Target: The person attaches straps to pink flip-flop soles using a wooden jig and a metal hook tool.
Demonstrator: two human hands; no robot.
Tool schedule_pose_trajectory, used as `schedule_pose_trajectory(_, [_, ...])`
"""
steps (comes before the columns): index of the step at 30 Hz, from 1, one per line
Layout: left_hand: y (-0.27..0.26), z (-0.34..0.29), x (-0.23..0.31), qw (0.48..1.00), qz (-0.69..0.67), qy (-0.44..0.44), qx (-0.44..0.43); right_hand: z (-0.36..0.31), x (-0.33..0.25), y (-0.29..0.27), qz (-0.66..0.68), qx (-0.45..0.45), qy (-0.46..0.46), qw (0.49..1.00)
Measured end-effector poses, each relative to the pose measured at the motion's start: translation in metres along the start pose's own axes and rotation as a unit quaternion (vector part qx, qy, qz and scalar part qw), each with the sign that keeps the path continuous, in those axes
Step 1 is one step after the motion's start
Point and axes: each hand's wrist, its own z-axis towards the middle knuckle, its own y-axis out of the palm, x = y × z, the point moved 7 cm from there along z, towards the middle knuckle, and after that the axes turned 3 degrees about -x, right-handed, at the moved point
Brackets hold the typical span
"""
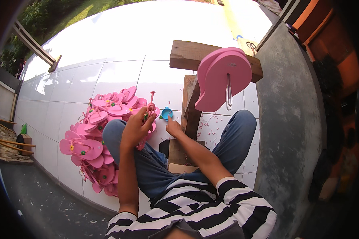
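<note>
Just inside the left knee (115, 133), head view: L hand (139, 124) has a pink strap (151, 106) pinched btw thumb & fingers. Strap's long axis runs away from the person, far tip leaning slightly R; a stem w/ a flat round head points outward, the other end hangs below the hand, toward the lap. Looks like smooth, bendy plastic, w/ a looped part & green bits nr the fingertips.

R of it, a small round blue dish (167, 114) — shiny, shallow, w/ stubby lugs — sits on white tiles (119, 75).

Pink soles (226, 77), smooth & thick, are stacked on a rough wooden stand (193, 53); broad end up-R, narrow end down-L, a thin metal loop (228, 95) sticking out. Pink sandals (95, 149) w/ green & yellow flowers heap to the L; pink scraps (211, 126) dot the floor.

L forearm comes up almost straight, elbow bent, wrist turned inward. R forearm slants up-L btw the knees; R hand (174, 127) has its index finger stretched to the dish, other fingers curled — can't tell if it's gripping anything.
</note>
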Motion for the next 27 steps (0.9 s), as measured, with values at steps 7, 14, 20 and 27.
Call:
schedule_pose_trajectory(7, [0.003,0.005,-0.005,1.0,0.025,0.014,-0.008,0.029,0.01,0.005,-0.078,-0.028,-0.008,0.997])
schedule_pose_trajectory(14, [0.004,0.008,0.0,0.998,0.056,-0.014,-0.026,0.045,0.011,0.009,-0.128,-0.036,-0.036,0.99])
schedule_pose_trajectory(20, [0.002,0.01,-0.001,0.998,0.067,-0.002,-0.002,0.031,-0.003,-0.009,0.026,0.051,-0.044,0.997])
schedule_pose_trajectory(27, [0.003,0.008,-0.005,0.998,0.054,-0.038,0.008,-0.074,-0.068,-0.089,0.698,-0.121,0.014,0.705])
